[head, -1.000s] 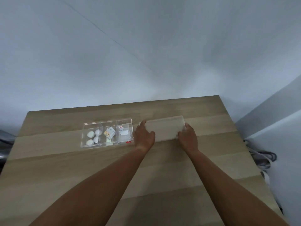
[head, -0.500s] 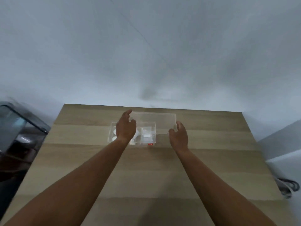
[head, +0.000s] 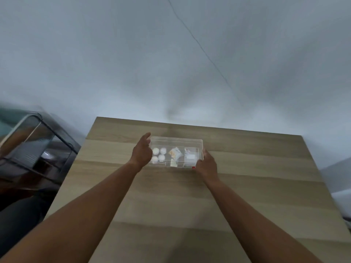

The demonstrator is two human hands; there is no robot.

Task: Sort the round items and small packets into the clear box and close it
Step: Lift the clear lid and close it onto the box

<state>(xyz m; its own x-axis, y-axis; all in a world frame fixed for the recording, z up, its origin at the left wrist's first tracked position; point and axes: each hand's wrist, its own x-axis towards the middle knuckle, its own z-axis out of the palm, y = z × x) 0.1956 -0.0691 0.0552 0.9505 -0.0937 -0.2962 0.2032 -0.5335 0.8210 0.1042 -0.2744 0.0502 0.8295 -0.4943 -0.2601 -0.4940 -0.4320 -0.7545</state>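
A clear box (head: pixel 176 165) with three compartments sits on the wooden table (head: pixel 171 196). Several white round items (head: pixel 159 154) fill its left compartment. Small packets (head: pixel 175 153) lie in the middle one and a white packet (head: pixel 190 155) in the right one. A clear lid (head: pixel 176 142) is held over the box, roughly lined up with it. My left hand (head: pixel 142 152) grips the lid's left end and my right hand (head: pixel 206 164) grips its right end. Whether the lid rests on the box rim I cannot tell.
A dark transparent bin or cart (head: pixel 32 147) stands off the table's left edge. A pale wall (head: pixel 171 63) rises just behind the table's far edge. Bare wood lies between the box and me.
Both hands lifted the lid from the table to the right of the box and carried it left until it sits over the box. The view swung left as well.
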